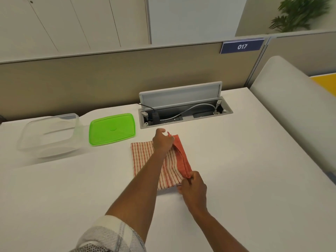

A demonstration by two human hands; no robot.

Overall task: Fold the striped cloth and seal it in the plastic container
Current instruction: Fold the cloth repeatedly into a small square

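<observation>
Striped cloth [145, 157] lying partly folded on the white surface [236, 179], its red-orange edge raised along the right side. The left hand [162, 141] pinches the far corner of that raised edge; the right hand [193, 188] is closed on the near corner, fingers curled around the fabric. The left forearm crosses over the middle of the cloth. To the left, well apart from the cloth, the clear plastic container [49, 135] stands open and appears empty, though its transparent walls are hard to read. The green lid [112, 129] lies flat between container and cloth, just beside the container. An open cable hatch [183, 110] sits behind the cloth, near the partition.
</observation>
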